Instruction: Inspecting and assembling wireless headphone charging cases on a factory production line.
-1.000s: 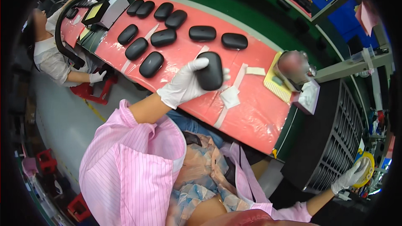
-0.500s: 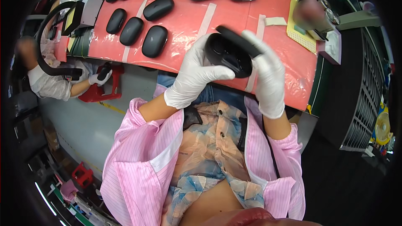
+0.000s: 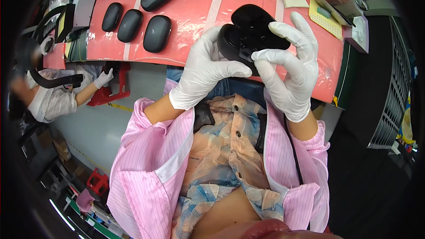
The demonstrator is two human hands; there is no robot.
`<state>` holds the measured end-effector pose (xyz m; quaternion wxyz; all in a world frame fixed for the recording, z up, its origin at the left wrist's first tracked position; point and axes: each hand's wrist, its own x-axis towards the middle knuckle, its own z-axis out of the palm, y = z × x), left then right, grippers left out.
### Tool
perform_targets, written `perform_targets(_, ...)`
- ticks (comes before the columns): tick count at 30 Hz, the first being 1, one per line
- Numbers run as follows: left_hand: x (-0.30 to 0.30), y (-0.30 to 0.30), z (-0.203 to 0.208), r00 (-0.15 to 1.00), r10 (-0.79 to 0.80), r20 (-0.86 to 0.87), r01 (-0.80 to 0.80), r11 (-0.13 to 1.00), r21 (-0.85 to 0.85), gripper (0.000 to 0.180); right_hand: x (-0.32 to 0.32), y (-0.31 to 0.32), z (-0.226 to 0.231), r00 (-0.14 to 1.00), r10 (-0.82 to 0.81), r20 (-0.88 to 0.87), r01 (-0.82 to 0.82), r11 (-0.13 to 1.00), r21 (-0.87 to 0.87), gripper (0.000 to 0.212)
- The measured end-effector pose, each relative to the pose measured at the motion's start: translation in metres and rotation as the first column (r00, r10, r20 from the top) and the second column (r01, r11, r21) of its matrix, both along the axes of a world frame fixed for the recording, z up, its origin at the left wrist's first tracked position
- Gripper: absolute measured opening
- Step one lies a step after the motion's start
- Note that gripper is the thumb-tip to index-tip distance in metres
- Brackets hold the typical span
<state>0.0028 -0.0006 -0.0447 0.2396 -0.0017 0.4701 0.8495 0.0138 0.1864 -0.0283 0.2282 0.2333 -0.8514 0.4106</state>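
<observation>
Item: open black case (image 3: 230, 46), upper centre of the frame, lifted above the table, hinged lid (image 3: 252, 15) raised toward the top; glossy dark interior facing the wearer.

Left hand (image 3: 201, 73), white-gloved: grasping the case by its left side, thumb along the near rim.

Right hand (image 3: 292, 68), white-gloved: at the case's right side, thumb and forefinger brought together at the near rim, other fingers raised and curved beside the lid. Whether anything small is pinched there cannot be told.

Surface: red-covered table (image 3: 188, 26); near edge runs from left of centre, behind both wrists, to the lower right corner below the white box. Bare red lies left of the left hand and right of the right hand.

On it: closed black cases (image 3: 157, 33), several, grouped upper left, two more cut by the top edge of the frame; pale tape strips (image 3: 216, 6); white pad (image 3: 295, 2).

Right limit: yellow perforated board (image 3: 325, 22), upper right, with white box (image 3: 357, 33) just beside it; black rack (image 3: 392, 71) at far right.

Left of frame: grey floor (image 3: 137, 93); co-worker's gloved hand (image 3: 104, 78) near a red stool (image 3: 121, 90).
</observation>
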Motion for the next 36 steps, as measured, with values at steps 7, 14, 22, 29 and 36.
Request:
perform_targets(7,-0.005,0.006,-0.007,0.999,-0.015,-0.028,0.013,0.997,-0.076,0.059,0.006,0.037,-0.012,0.949,-0.309,0.069,0.311,0.867,-0.389,0.007)
perform_targets(14,-0.013,-0.012,-0.020,0.952,-0.090,0.292,0.005,0.961,0.277,0.063,0.056,0.146,-0.047,0.778,-0.546,-0.311,0.619,0.579,0.531,0.010)
perform_targets(22,-0.010,-0.023,-0.027,0.940,-0.328,0.092,0.248,0.842,0.479,0.128,0.055,0.093,-0.041,0.744,-0.620,0.249,0.644,0.765,-0.020,0.029)
perform_targets(29,0.010,-0.088,-0.040,0.930,-0.368,0.008,0.221,0.574,0.789,0.133,-0.021,0.027,-0.050,0.992,-0.118,0.053,0.099,0.955,0.279,0.029)
perform_targets(36,0.069,-0.203,-0.107,0.975,-0.047,0.216,-0.071,0.859,0.507,0.118,-0.016,0.028,-0.059,0.974,-0.116,0.195,0.018,0.897,0.442,0.016)
